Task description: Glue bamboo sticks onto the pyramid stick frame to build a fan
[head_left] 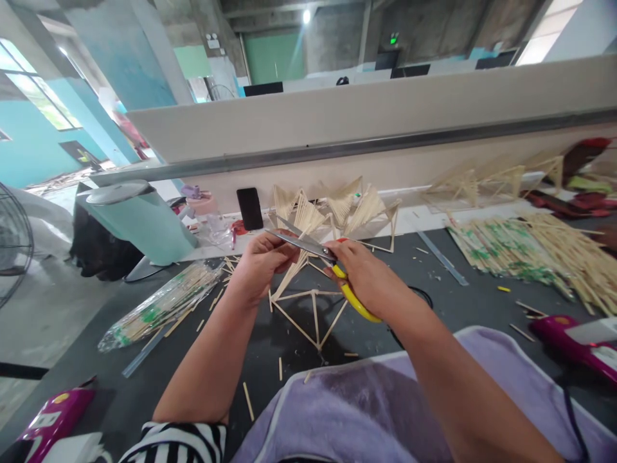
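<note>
Right hand (369,276): you grip the yellow scissors (308,247), blades open.
Left hand (260,260): you pinch the stick frame (311,308) above the desk (457,302).

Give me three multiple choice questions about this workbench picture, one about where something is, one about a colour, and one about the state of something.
1. Where does the black phone stand?
A. Flat on the purple cloth
B. Upright against the low wall at the back of the table
C. On the fan

2. What colour are the handles of the scissors?
A. Yellow
B. Blue
C. White

3. How do the scissor blades stand?
A. Shut tight
B. Open
C. Broken off

Answers:
1. B, the phone leans upright at the wall behind the stick models.
2. A, a yellow handle loop curves out under the right hand.
3. B, the two blades spread apart near the left hand, which holds the stick frame.
</note>
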`<state>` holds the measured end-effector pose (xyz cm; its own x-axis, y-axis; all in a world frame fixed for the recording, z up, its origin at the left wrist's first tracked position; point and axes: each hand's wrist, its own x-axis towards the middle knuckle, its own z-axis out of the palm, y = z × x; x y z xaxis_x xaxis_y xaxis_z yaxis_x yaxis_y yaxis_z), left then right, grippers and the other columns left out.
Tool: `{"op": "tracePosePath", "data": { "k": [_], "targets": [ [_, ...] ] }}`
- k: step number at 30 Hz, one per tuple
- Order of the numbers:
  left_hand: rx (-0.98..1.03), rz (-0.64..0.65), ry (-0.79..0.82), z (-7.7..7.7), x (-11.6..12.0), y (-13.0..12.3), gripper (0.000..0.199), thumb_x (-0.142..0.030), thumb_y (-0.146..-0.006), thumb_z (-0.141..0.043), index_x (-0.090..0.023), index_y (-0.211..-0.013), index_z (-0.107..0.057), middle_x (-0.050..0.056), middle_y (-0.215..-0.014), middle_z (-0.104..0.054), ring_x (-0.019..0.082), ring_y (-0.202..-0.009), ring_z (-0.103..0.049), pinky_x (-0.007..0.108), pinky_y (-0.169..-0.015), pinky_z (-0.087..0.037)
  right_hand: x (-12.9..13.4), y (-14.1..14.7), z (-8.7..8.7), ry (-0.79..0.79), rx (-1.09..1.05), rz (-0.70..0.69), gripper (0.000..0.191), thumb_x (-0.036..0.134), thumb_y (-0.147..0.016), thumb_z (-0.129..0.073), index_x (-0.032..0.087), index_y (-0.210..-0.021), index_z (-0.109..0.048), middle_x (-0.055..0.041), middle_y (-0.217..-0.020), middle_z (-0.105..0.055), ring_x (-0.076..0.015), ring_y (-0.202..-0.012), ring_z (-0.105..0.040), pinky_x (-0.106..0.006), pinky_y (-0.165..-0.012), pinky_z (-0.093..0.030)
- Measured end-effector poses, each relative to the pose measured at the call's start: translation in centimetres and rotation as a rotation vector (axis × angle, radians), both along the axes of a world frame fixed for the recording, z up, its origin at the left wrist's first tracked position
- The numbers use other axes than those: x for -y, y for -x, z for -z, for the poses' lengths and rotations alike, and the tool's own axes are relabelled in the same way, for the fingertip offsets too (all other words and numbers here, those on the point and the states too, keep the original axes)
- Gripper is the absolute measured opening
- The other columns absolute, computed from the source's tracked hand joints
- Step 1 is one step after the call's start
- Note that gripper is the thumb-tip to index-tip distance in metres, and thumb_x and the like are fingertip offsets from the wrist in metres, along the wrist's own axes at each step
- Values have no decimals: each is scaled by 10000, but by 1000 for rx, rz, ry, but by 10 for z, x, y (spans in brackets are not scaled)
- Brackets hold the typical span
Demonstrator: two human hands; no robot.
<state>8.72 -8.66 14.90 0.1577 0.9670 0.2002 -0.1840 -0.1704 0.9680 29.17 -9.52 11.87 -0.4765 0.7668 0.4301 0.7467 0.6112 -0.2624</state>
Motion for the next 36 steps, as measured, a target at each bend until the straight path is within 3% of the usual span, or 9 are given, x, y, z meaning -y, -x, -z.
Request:
{"op": "tracePosePath", "data": {
  "k": [7,13,15,20,23,30,36],
  "targets": [
    [30,74,100,-9,6,2,210,-236,-621,-771,-121,-609,-596,-15,-487,-486,22,-390,-306,152,-381,-142,4,-3,-11,9,-12,-78,369,176,-888,-466,190,-1255,-498,-137,-1117,-585,-267,-1088,-552,-432,-917,-481],
    [76,221,157,-10,8,6,224,-255,-610,-763,-122,-611,-582,-19,-482,-473,21,-391,-281,156,-385,-127,7,-4,-12,10,-5,-61,244,271,-926,-475,197,-1147,-544,-114,-1102,-608,-243,-1035,-571,-393,-893,-489],
    [47,175,120,-10,10,3,228,-280,-646,-744,-128,-618,-576,-27,-477,-466,20,-388,-274,156,-382,-137,7,-2,-9,17,-14,-35,237,301,-924,-490,201,-1131,-547,-109,-1082,-621,-237,-992,-590,-385,-872,-493],
    [-187,-176,-158,-4,13,-9,133,-245,-733,-679,-144,-698,-599,-11,-567,-584,45,-428,-394,172,-405,-276,8,2,-4,73,-51,48,268,329,-913,-508,207,-1148,-549,-113,-1100,-652,-241,-1002,-615,-367,-863,-486],
    [-285,-285,-256,-1,15,-12,115,-179,-729,-652,-150,-641,-584,-30,-555,-560,48,-457,-410,176,-433,-300,11,4,-7,110,-43,82,275,338,-914,-509,207,-1152,-550,-117,-1114,-656,-244,-1008,-619,-361,-863,-481],
    [-59,-227,-149,0,16,-7,14,-175,-683,-678,-163,-687,-683,-43,-526,-489,47,-465,-380,169,-439,-275,22,1,-15,89,-10,58,260,332,-921,-499,226,-1158,-520,-87,-1120,-623,-228,-968,-613,-363,-849,-477],
    [61,-121,20,-10,17,-4,137,-204,-580,-774,-150,-604,-650,-42,-445,-461,40,-379,-345,152,-372,-200,24,0,-17,70,12,47,224,320,-916,-496,240,-1124,-513,-71,-1092,-614,-218,-910,-613,-358,-789,-486]
  ]
}}
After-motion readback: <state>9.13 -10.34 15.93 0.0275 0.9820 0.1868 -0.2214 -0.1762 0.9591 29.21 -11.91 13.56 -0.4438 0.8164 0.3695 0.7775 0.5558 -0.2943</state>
